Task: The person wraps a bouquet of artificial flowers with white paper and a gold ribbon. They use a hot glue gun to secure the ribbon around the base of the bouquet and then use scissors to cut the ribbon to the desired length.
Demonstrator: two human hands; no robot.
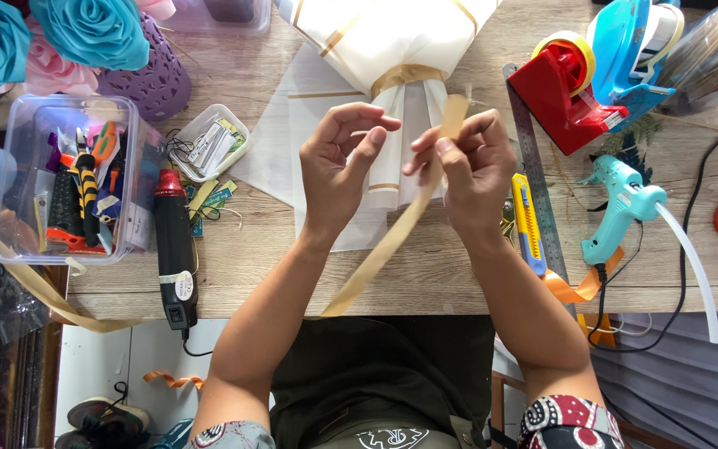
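Right hand point(477, 162) pinches gold ribbon point(392, 241) near its upper end, above bench point(425, 278); left hand point(338, 166) fingers loose, just beside, gripping nothing; wrapped bouquet point(396, 50) lies behind; keep ribbon flat, untwisted, taut before looping the bouquet's neck.

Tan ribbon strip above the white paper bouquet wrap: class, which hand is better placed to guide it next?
Likely the right hand: its fingers already pinch the tan ribbon strip. The left hand is beside it, open.
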